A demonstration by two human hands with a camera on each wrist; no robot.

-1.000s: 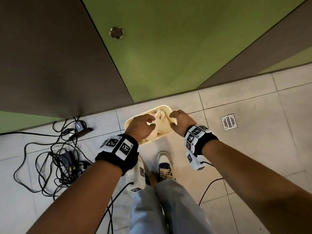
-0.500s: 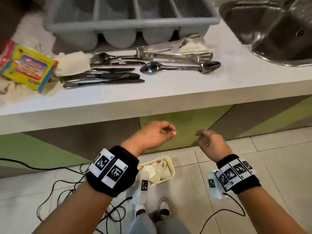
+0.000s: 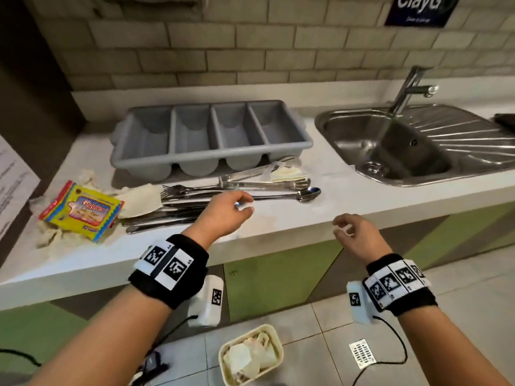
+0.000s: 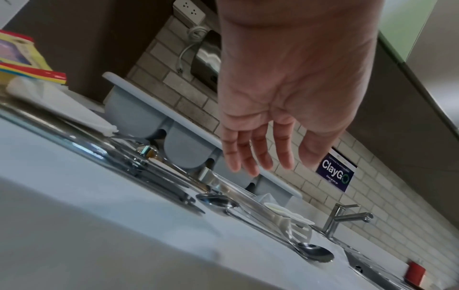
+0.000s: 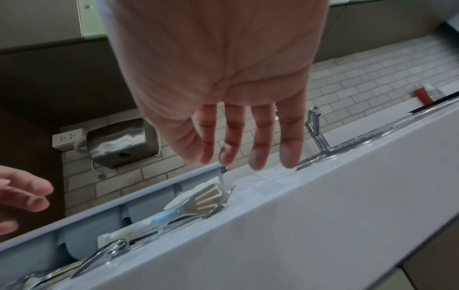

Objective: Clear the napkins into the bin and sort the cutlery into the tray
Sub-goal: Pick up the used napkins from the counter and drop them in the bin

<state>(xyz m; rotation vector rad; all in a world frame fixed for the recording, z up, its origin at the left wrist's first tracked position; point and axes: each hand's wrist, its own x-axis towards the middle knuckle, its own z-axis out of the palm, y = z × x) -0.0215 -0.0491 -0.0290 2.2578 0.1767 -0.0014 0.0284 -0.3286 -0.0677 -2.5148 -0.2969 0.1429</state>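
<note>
Steel spoons lie at twelve o'clock of the left hand, its grip released, like the right hand's. Reaching carelessly could sweep cutlery off the desk.

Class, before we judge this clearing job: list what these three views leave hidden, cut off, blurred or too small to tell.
1. Knives, head view: the left hand covers their right ends, and they overlap, so the count is unsure.
2. Bin, head view: lower edge cut off; contents beneath the top napkins hidden.
3. Poster, head view: cut by the top edge, small print unreadable.
4. Cutlery tray, right wrist view: only its outer wall shows, the inside is hidden.
</note>
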